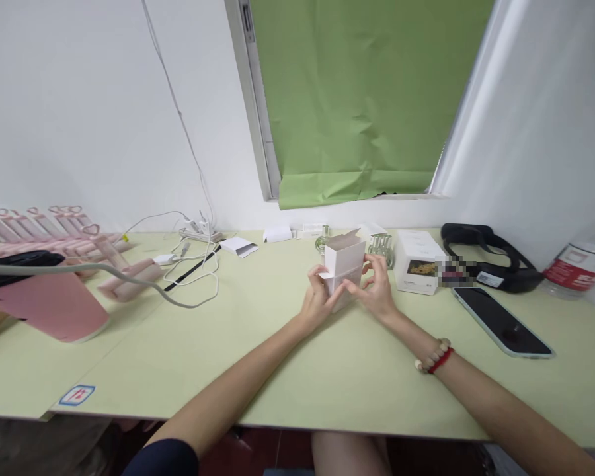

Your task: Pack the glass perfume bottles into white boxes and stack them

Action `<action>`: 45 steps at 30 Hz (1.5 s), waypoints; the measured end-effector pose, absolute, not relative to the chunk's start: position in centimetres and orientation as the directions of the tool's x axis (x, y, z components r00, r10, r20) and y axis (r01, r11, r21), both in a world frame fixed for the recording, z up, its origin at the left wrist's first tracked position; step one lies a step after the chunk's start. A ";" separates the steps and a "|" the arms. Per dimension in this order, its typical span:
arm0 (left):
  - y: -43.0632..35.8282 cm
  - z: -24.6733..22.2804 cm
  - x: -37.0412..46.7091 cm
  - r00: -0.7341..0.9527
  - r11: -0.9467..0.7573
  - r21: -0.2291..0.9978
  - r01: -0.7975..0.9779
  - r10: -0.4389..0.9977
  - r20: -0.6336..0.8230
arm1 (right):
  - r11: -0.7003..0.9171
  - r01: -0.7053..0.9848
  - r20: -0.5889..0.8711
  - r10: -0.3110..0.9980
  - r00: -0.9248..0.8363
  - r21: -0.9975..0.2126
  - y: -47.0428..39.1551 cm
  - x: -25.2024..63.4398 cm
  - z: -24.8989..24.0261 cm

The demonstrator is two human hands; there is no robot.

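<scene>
A small white cardboard box (344,262) stands upright between my hands, its top flaps raised. My left hand (318,297) grips its left side, with the thumb at the lower front. On the other side, my right hand (375,291) holds the box with bent fingers and a thumb on the front face. Whatever may be inside the box is hidden. Just behind it are clear glass bottles (381,248) and a round greenish glass piece (320,243). A white box with a picture (418,264) sits right of my right hand.
On the pale green table (258,370) lie a phone (506,324), a black headset (496,254) and a labelled bottle (580,264) at right. Left are a pink cup (54,297), pink tubes (129,280), a cable (198,305) and an open white box (238,246).
</scene>
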State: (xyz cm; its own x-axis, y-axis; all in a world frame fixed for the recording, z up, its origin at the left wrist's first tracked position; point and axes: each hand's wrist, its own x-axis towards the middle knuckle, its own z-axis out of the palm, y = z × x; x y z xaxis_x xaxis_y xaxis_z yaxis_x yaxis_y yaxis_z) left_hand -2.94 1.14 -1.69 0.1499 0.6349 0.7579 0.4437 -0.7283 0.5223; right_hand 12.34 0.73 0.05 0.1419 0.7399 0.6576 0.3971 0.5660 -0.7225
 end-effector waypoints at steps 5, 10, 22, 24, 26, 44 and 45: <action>1.2 -0.7 -2.8 0.054 -0.640 0.743 0.194 0.763 0.644 | 0.613 0.432 0.717 0.686 0.123 -0.661 0.6 12.0 0.0; 1.5 -0.6 -3.2 0.096 -0.639 0.746 0.187 0.768 0.633 | 0.685 0.382 0.767 0.632 0.113 -0.621 0.6 11.8 -0.4; 1.7 -1.1 -3.6 0.118 -0.677 0.604 0.421 0.701 0.703 | 0.680 0.369 0.731 0.682 -0.001 -0.634 0.6 12.0 -0.7; 1.6 -0.9 -3.5 0.103 -0.655 0.621 0.430 0.719 0.687 | 0.661 0.376 0.713 0.701 -0.003 -0.649 0.6 12.0 -0.8; 1.5 -0.8 -3.5 0.094 -0.630 0.647 0.430 0.744 0.662 | 0.648 0.379 0.701 0.713 0.003 -0.661 0.7 11.9 -0.8; 0.5 -0.9 -3.1 0.040 -0.695 0.615 0.372 0.674 0.738 | 0.705 0.408 0.781 0.624 0.034 -0.581 0.3 11.6 -0.7; 0.4 -0.7 -3.0 0.019 -0.676 0.651 0.346 0.698 0.716 | 0.701 0.394 0.770 0.637 0.030 -0.595 0.3 11.6 -0.8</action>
